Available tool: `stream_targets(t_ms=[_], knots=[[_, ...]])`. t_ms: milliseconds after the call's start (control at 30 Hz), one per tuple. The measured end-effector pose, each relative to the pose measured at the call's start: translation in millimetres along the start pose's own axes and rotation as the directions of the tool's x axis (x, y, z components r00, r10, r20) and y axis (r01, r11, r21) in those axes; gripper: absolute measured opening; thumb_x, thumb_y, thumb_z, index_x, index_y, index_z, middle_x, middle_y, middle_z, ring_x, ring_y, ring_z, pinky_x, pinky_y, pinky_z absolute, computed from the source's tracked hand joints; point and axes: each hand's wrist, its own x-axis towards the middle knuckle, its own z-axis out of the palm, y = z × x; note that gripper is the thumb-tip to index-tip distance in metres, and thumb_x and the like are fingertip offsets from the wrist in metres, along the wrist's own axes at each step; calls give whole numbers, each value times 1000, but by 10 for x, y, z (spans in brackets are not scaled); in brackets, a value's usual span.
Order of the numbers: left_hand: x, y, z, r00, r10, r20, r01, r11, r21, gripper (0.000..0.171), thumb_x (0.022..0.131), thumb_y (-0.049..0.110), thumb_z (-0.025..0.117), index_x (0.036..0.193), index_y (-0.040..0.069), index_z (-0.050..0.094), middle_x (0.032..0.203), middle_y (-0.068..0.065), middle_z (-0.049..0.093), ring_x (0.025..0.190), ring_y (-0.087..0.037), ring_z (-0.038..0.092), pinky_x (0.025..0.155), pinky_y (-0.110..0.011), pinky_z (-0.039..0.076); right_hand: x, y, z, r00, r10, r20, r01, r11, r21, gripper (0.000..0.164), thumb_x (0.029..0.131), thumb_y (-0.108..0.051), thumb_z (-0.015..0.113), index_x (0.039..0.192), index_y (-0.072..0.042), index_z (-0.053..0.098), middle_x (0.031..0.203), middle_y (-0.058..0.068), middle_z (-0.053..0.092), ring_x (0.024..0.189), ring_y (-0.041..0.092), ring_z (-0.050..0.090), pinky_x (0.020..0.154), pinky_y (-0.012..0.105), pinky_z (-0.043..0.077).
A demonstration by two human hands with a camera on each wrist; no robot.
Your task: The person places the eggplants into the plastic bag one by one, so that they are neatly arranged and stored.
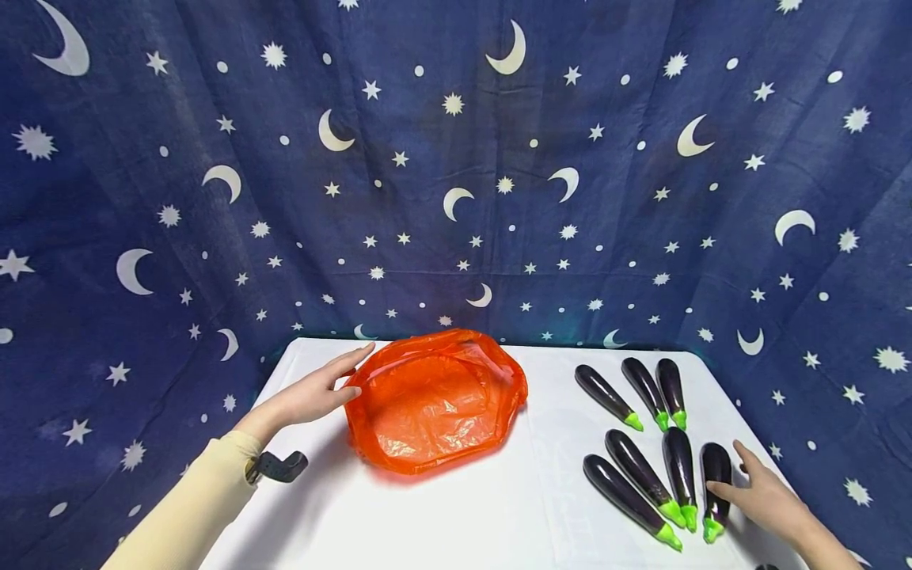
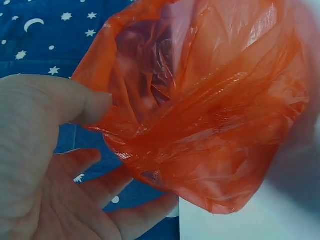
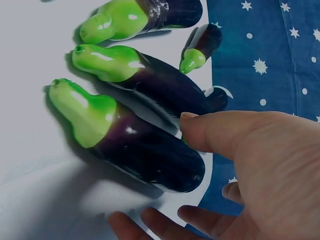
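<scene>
An orange plastic bag (image 1: 435, 412) stands with its mouth spread wide on the white table. My left hand (image 1: 309, 396) is at the bag's left rim with fingers spread; in the left wrist view its thumb (image 2: 95, 107) lies against the plastic without a visible pinch. On the right side lie several dark purple eggplants with green stem ends. My right hand (image 1: 765, 495) is beside the rightmost eggplant (image 1: 716, 475), thumb and fingers apart on its two sides. In the right wrist view that eggplant (image 3: 150, 155) lies on the table between them, ungripped.
Behind the first row, a back group includes a left eggplant (image 1: 602, 389) and a right eggplant (image 1: 670, 384). The front-left eggplant (image 1: 623, 495) lies nearest the bag. A white cloth covers the table (image 1: 456, 522). A dark blue curtain (image 1: 420, 237) with moons and stars hangs around it.
</scene>
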Motion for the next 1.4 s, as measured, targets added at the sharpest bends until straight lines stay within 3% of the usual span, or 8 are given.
stream_targets(t_ms=[100, 200, 267, 500, 733, 1033, 1200, 1400], knots=[[31, -11, 0, 999, 44, -3, -44, 999, 30, 69, 99, 2, 58, 162, 8, 30, 163, -19, 31, 140, -44, 40, 111, -65, 34, -44, 13, 45, 1000, 25, 11, -25, 999, 33, 108, 95, -35, 69, 148, 23, -5, 135, 60, 19, 99, 55, 62, 86, 60, 51], [50, -29, -2, 998, 69, -4, -69, 996, 54, 69, 98, -1, 57, 161, 7, 32, 163, -20, 31, 145, -45, 33, 113, -66, 31, -69, 21, 81, 998, 59, 26, -61, 994, 86, 109, 93, -30, 72, 148, 22, -6, 132, 61, 22, 81, 35, 67, 68, 45, 56], [52, -40, -2, 998, 68, -3, -68, 997, 48, 69, 98, -1, 57, 161, 8, 32, 163, -20, 31, 146, -45, 32, 113, -65, 30, -74, 27, 94, 997, 71, 27, -74, 991, 113, 109, 92, -28, 73, 149, 21, -7, 130, 60, 24, 87, 37, 66, 65, 42, 58], [21, -69, 29, 998, 62, -11, -62, 998, 25, 70, 98, -3, 55, 162, 15, 32, 166, -15, 27, 150, -41, 28, 116, -63, 26, -53, 53, 103, 995, 88, 46, -97, 959, 267, 109, 91, -21, 74, 150, 19, -8, 121, 53, 31, 96, 44, 61, 69, 45, 61], [-1, -75, 61, 998, 57, -14, -57, 998, 24, 68, 98, -6, 48, 159, 21, 40, 167, -18, 22, 150, -43, 25, 116, -65, 24, -23, 77, 104, 995, 83, 63, -99, 937, 335, 106, 92, -18, 74, 152, 18, -7, 115, 39, 39, 92, 33, 61, 71, 46, 61], [3, -101, 75, 996, 81, -22, -80, 996, 44, 61, 103, 7, 57, 160, 15, 37, 166, -19, 26, 150, -42, 27, 114, -59, 32, 27, 46, 121, 992, 89, 88, -114, 935, 337, 106, 92, -20, 74, 152, 17, -6, 120, 45, 36, 97, 38, 62, 72, 47, 61], [27, -126, 95, 995, 92, -35, -91, 995, 37, 67, 102, 3, 58, 162, 13, 31, 166, -13, 28, 150, -38, 28, 116, -58, 30, 78, 51, 108, 989, 98, 107, -129, 931, 342, 103, 91, -13, 69, 151, 17, -9, 127, 55, 32, 95, 39, 66, 73, 50, 60], [33, -127, 117, 999, 33, -31, -33, 999, 8, 71, 102, 8, 59, 164, 21, 27, 165, -9, 30, 149, -36, 31, 116, -60, 30, 133, 129, 85, 994, 86, 71, -103, 951, 290, 98, 89, -10, 65, 151, 19, -6, 129, 56, 32, 97, 42, 65, 71, 50, 60]])
